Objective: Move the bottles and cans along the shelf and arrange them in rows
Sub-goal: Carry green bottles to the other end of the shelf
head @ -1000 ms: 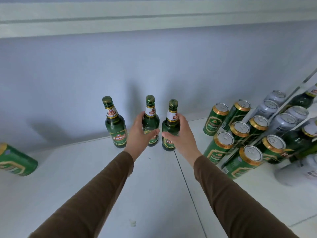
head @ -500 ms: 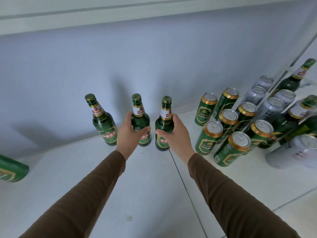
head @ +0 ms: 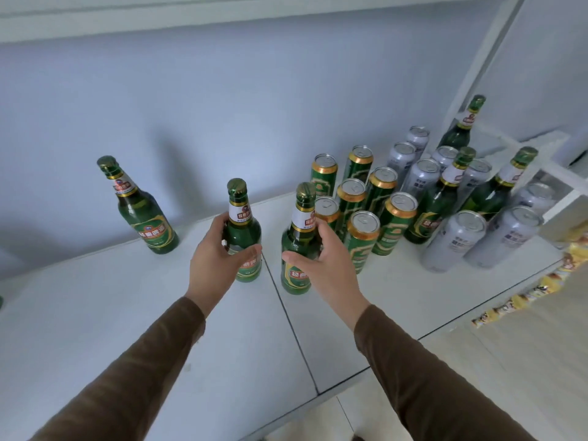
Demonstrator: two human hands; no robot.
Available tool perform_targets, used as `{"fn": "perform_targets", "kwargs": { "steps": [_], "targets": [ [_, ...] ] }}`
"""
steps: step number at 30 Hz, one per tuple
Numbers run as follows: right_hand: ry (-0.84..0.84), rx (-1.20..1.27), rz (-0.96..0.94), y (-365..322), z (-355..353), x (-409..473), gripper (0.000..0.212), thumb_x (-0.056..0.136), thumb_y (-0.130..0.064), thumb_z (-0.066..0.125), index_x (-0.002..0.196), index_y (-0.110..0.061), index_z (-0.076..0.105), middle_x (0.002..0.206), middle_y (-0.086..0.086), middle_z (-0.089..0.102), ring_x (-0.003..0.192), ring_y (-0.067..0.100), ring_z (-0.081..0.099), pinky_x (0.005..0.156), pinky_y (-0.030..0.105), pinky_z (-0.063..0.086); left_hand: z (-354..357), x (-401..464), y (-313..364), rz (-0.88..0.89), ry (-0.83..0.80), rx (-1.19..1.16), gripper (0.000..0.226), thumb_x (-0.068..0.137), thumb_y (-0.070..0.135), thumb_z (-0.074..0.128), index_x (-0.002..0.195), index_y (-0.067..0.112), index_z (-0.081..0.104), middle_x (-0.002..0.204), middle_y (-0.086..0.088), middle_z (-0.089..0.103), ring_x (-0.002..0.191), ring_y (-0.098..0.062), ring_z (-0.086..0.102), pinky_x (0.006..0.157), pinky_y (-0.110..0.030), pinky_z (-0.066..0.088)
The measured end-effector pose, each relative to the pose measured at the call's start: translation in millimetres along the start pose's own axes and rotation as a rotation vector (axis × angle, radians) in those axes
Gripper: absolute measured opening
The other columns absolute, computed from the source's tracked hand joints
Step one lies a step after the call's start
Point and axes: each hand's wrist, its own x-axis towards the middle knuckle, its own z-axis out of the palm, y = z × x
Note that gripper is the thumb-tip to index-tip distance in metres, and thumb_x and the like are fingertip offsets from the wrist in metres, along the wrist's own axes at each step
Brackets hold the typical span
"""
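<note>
Left hand (head: 216, 259) wraps the middle bottle (head: 242, 230), fingers and thumb curled round its body. Right hand (head: 324, 259) grips the right bottle (head: 299, 240) the same way. Both bottles upright on the white shelf (head: 127, 313), either side of the panel seam, slightly apart. Third bottle (head: 140, 208) stands alone further left, untouched. Just right of the right bottle: green cans (head: 362, 205) packed in rows, then silver cans (head: 455, 237) mixed with three more bottles (head: 442, 198).

open shelf (head: 95, 313) leftward, green cans (head: 362, 237) crowding right
</note>
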Motion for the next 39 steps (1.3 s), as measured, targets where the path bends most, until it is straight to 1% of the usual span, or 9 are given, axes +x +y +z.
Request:
{"fn": "perform_targets", "kwargs": {
  "steps": [3,7,15,18,24,27,31,33,39],
  "targets": [
    [-0.031,-0.004,-0.014,12,-40,-15,0.066,0.072,-0.046,0.082,0.130,-0.038,0.053,0.121,-0.018,0.066,0.113,0.003,0.062,0.098,0.040,0.054,25,-26,21,-0.005,0.015,-0.006,0.066,0.073,0.039,0.086,0.129,0.040,0.050,0.114,0.019,0.067,0.107,-0.013,0.064,0.092,-0.048,0.056],
    [-0.089,-0.043,-0.055,28,-98,-30,0.060,0.073,-0.045,0.083,0.125,-0.037,0.054,0.116,-0.018,0.066,0.108,0.002,0.062,0.094,0.038,0.054,64,-65,53,-0.028,0.054,-0.005,0.065,0.073,0.033,0.088,0.127,0.038,0.052,0.112,0.018,0.067,0.103,-0.012,0.066,0.091,-0.048,0.057],
    [-0.117,-0.076,-0.072,55,-180,-37,0.063,0.072,-0.050,0.082,0.127,-0.039,0.052,0.119,-0.020,0.065,0.109,0.002,0.062,0.094,0.039,0.053,124,-117,105,-0.069,0.068,-0.026,0.068,0.064,0.049,0.084,0.124,0.036,0.054,0.110,0.015,0.069,0.101,-0.012,0.067,0.091,-0.047,0.057],
    [-0.102,-0.086,-0.059,59,-202,-37,0.060,0.072,-0.049,0.083,0.123,-0.039,0.053,0.118,-0.021,0.065,0.107,0.001,0.062,0.092,0.038,0.054,143,-124,117,-0.054,0.047,-0.036,0.067,0.070,0.037,0.088,0.126,0.039,0.054,0.112,0.017,0.069,0.103,-0.010,0.067,0.094,-0.045,0.056],
    [-0.066,-0.138,-0.038,73,-236,-44,0.055,0.072,-0.048,0.084,0.115,-0.049,0.049,0.114,-0.026,0.063,0.106,-0.007,0.058,0.089,0.024,0.050,183,-128,138,-0.025,0.030,-0.103,0.064,0.072,0.030,0.089,0.125,0.036,0.054,0.111,0.017,0.069,0.102,-0.006,0.066,0.094,-0.040,0.055],
    [-0.061,-0.151,-0.013,85,-256,-44,0.058,0.071,-0.050,0.084,0.119,-0.045,0.051,0.115,-0.027,0.063,0.106,-0.008,0.058,0.090,0.027,0.051,205,-127,151,-0.028,0.032,-0.099,0.064,0.071,0.036,0.088,0.124,0.040,0.053,0.110,0.023,0.068,0.101,-0.004,0.065,0.092,-0.040,0.056],
    [-0.093,-0.145,0.006,101,-284,-38,0.059,0.073,-0.046,0.085,0.120,-0.045,0.050,0.112,-0.034,0.059,0.103,-0.019,0.052,0.079,0.011,0.040,233,-122,165,-0.060,0.032,-0.074,0.068,0.065,0.051,0.083,0.123,0.043,0.051,0.109,0.026,0.066,0.100,-0.002,0.063,0.088,-0.042,0.057],
    [-0.123,-0.145,0.006,111,-296,-32,0.060,0.073,-0.046,0.085,0.121,-0.041,0.050,0.114,-0.029,0.060,0.104,-0.016,0.054,0.079,0.010,0.041,246,-119,169,-0.083,0.049,-0.064,0.067,0.065,0.050,0.084,0.122,0.042,0.050,0.107,0.026,0.066,0.099,-0.001,0.062,0.088,-0.043,0.057],
    [-0.206,-0.115,-0.050,138,-319,-13,0.062,0.071,-0.044,0.085,0.122,-0.037,0.050,0.117,-0.016,0.062,0.108,0.000,0.059,0.088,0.021,0.048,279,-112,180,-0.143,0.138,-0.034,0.061,0.070,0.032,0.089,0.118,0.038,0.051,0.102,0.027,0.066,0.096,0.003,0.062,0.087,-0.040,0.057]
  ]
}}
